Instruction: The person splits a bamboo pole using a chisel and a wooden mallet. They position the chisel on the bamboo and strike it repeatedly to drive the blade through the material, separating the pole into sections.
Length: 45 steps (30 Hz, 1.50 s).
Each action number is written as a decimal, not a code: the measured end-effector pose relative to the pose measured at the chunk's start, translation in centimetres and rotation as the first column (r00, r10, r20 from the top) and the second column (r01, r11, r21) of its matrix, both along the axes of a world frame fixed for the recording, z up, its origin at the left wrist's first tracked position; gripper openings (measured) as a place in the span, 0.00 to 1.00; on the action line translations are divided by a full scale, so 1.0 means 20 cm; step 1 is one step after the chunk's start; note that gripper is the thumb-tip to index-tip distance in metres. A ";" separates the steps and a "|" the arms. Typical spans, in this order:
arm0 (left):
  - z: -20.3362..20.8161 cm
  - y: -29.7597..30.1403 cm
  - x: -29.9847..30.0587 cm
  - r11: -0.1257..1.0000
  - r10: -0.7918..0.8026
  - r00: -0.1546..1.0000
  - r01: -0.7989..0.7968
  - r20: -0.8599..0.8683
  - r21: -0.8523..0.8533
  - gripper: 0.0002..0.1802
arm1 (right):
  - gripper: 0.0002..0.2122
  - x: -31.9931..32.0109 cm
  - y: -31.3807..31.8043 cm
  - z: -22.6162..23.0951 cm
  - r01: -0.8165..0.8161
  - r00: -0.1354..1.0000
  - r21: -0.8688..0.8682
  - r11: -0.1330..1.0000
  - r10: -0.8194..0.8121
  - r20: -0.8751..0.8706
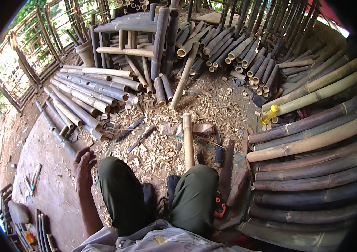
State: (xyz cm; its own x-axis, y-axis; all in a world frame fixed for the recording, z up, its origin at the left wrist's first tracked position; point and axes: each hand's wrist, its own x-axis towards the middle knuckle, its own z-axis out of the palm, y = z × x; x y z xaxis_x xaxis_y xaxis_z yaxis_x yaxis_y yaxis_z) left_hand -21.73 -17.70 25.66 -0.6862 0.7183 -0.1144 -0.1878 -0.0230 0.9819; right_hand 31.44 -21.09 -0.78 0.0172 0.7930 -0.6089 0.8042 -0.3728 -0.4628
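Observation:
My left hand is raised beside my left knee, its fingers loosely curled and a little apart, with nothing visible in it. It is nearest to the end of a dark bamboo pole lying on the ground. My right hand is out of view. In front of my right knee a pale bamboo piece leans over a wooden block. A knife with a dark wrapped handle lies right of it. To the left, two more bladed tools rest among wood chips.
A handsaw with an orange handle lies by my right thigh. Bamboo poles are stacked along the right; cut bamboo lengths lie at the far left. A bamboo chair frame stands behind. A yellow bottle sits near the right stack.

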 end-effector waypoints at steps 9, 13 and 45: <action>0.23 0.16 0.26 0.945 -0.289 0.794 0.148 -0.534 -0.292 0.20 | 0.47 -0.05 -0.19 0.03 0.048 0.992 -0.004 0.999 -0.047 0.119; 0.12 0.19 0.16 0.940 -0.321 0.793 0.202 -0.518 -0.274 0.19 | 0.47 -0.10 -0.31 0.02 0.050 0.984 0.009 0.999 -0.050 0.173; -0.02 0.29 0.22 0.947 -0.315 0.832 0.306 -0.457 -0.095 0.18 | 0.54 0.04 -0.55 -0.12 0.102 0.990 -0.099 0.990 -0.092 0.107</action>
